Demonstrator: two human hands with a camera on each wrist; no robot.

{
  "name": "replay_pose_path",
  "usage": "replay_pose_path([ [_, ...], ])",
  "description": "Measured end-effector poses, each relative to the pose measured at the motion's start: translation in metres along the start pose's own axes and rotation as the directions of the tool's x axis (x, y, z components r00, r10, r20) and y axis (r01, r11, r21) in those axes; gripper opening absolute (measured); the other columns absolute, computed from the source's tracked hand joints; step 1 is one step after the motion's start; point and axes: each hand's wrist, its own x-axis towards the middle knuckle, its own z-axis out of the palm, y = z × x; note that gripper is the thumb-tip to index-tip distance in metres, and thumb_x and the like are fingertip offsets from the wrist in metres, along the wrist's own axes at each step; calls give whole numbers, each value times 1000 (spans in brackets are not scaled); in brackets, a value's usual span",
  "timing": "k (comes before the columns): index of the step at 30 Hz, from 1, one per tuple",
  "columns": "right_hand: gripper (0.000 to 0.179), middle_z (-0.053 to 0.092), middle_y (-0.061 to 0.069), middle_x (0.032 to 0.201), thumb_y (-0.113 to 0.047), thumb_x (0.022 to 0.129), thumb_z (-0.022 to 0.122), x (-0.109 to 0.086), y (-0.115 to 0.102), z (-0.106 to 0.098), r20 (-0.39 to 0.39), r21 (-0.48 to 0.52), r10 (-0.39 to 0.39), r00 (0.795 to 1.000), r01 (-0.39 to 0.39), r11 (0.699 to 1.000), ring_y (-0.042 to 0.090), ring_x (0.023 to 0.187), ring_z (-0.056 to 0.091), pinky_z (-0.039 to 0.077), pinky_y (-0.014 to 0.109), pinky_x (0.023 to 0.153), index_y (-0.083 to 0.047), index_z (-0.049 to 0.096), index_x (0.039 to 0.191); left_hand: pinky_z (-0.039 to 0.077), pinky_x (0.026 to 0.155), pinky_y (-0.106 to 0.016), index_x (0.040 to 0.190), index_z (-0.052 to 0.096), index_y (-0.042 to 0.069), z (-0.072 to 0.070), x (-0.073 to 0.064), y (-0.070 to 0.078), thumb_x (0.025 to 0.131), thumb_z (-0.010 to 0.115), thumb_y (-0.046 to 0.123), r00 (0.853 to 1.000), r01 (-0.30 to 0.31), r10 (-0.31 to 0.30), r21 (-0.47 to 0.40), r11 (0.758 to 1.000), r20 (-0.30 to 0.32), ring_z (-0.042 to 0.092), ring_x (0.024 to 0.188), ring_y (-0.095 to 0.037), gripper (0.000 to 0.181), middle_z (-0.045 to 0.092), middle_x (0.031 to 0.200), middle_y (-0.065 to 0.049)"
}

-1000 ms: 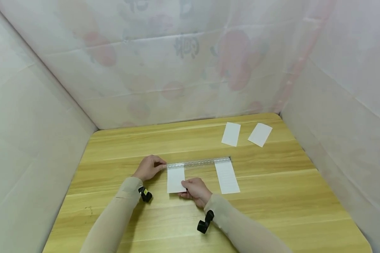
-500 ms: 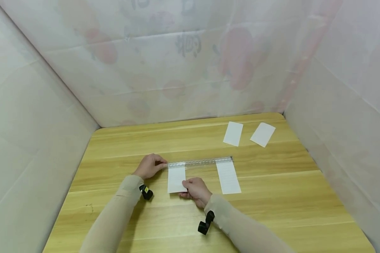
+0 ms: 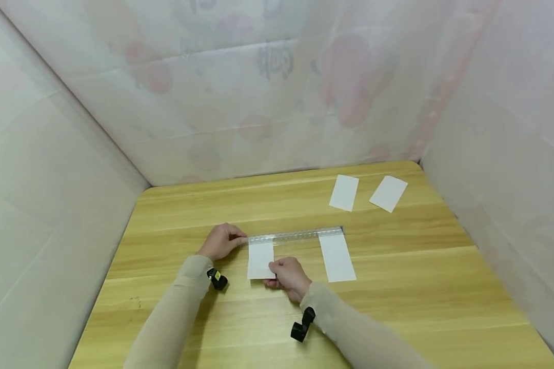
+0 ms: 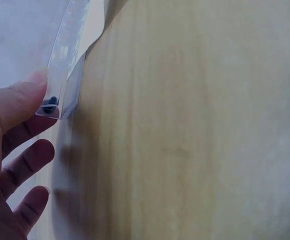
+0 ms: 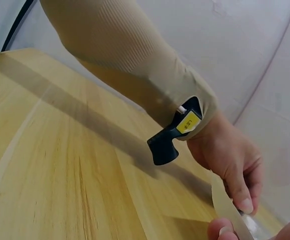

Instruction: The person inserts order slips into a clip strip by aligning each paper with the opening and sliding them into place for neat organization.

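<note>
On the head feed I have a wood-grain table (image 3: 166,207) with rounded far corners and a small dark mark (image 3: 137,300) towards the left. A white card (image 3: 343,192) and a more slanted card (image 3: 388,193) lie apart near its far right corner. Behind, I see pale sheeting (image 3: 258,102) with faint reddish prints.

The strip (image 3: 296,236) looks glossy plastic, the cards (image 3: 260,260) matt paper.

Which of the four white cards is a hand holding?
The leftmost card, at the left end of the clear strip: the right hand pinches its corner. No hand touches the strip's other card or the two far cards.
</note>
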Motion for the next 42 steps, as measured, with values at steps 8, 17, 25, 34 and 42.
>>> replay_pose_path([
  [8,23,61,21,87,-9,95,48,3,-3,-2,-11,-13,16,1000,-16,1000,19,62,64,52,24,55,11,57,101,48,78,-33,87,74,19,3,1,-3,81,71,19,999,5,-5,-22,1000,-31,59,84,-9,7,66,85,12],
  [17,24,60,20,88,-11,95,48,0,-4,0,-20,-37,8,1000,-9,999,16,61,63,48,21,50,10,56,105,47,81,-35,86,74,21,3,0,-5,81,71,20,999,22,-23,-7,1000,-36,59,86,-11,6,66,85,12],
  [25,23,64,17,72,-10,96,45,1,-1,3,-23,-8,-34,999,34,999,14,57,61,47,21,49,11,56,99,46,82,-34,87,74,21,2,0,-6,81,71,22,998,41,-41,1,999,-43,58,86,-10,7,66,86,12],
  [34,23,61,20,87,-9,96,44,-6,3,-1,-45,29,-43,998,44,999,17,62,63,52,27,57,12,55,96,46,82,-35,86,74,23,7,0,-4,82,69,24,1000,14,-14,-21,1000,-3,57,88,-11,6,66,88,13],
  [42,20,57,21,94,-7,94,46,-9,2,1,-51,57,-58,997,61,997,20,65,64,52,29,60,11,53,97,46,82,-36,84,74,21,5,-2,-5,80,72,21,999,5,-5,-14,1000,-54,58,87,-11,5,66,86,13],
])
